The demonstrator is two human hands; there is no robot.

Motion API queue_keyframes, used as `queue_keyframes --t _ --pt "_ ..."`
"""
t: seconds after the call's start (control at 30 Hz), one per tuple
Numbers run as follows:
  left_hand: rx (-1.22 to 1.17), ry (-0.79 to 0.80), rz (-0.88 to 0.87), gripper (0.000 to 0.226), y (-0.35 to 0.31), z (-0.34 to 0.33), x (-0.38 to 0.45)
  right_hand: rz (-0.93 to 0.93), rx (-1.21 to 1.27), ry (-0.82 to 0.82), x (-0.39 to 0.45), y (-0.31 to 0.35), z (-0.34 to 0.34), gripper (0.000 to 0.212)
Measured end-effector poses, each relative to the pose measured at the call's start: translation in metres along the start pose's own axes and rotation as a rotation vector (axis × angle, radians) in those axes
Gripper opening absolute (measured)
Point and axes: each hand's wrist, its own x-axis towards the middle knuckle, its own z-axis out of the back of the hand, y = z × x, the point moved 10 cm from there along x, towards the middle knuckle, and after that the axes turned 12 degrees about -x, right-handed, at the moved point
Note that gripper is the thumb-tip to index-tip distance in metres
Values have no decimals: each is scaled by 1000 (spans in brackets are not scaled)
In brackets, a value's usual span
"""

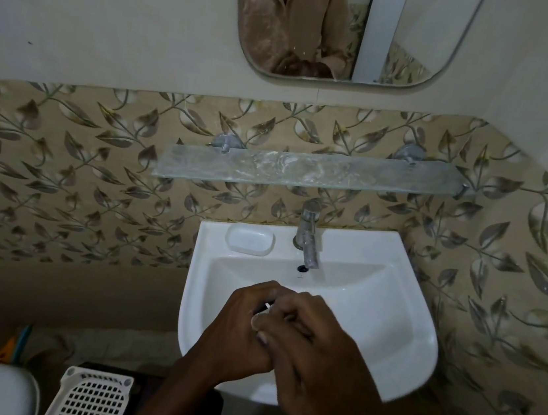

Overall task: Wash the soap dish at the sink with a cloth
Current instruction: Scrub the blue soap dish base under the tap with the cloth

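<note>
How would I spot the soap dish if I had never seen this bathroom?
Find the white sink under the glass shelf. On its back ledge, left of the metal tap, sits the soap dish. It is a shallow white oval tray with rounded corners, the only loose item on the ledge.

Sink (401, 312): white. Soap dish (250, 239): white. Wall tiles (64, 161): beige, brown leaf pattern. Basket (93, 399): white, grid-perforated. Tap (308, 235): silver.

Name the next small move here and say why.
Probably reach the left hand up to the soap dish and bring it over the basin. The dish sits untouched on the sink ledge left of the tap, while both hands, the right hand included, are clasped over the bowl around something small and white, barely visible.
</note>
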Motion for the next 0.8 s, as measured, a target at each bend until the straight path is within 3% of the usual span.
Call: queue_keyframes --t 0.1,0.2,0.37,0.43,0.5,0.67,0.8 --pt "40 1 -5 26 1 0 -2 13 -124 -31 9 -14 8 16" --pt "118 -19 -20 40 -1 1 -7 -55 -120 -106 13 -39 20 12" --pt "-2 -33 -57 61 -13 7 -5 -184 4 -139 0 -64 10 6" --pt "-43 -50 -63 55 -17 10 0 -274 120 -163 -2 -72 13 9" --pt "-66 -107 -65 35 -19 15 3 -267 170 -187 -1 -68 18 8" --pt "-261 -332 150 23 14 41 -6 -248 152 -199 -3 -62 22 12" --pt "-455 -259 268 35 32 37 -11 -180 147 -231 8 -53 44 14"
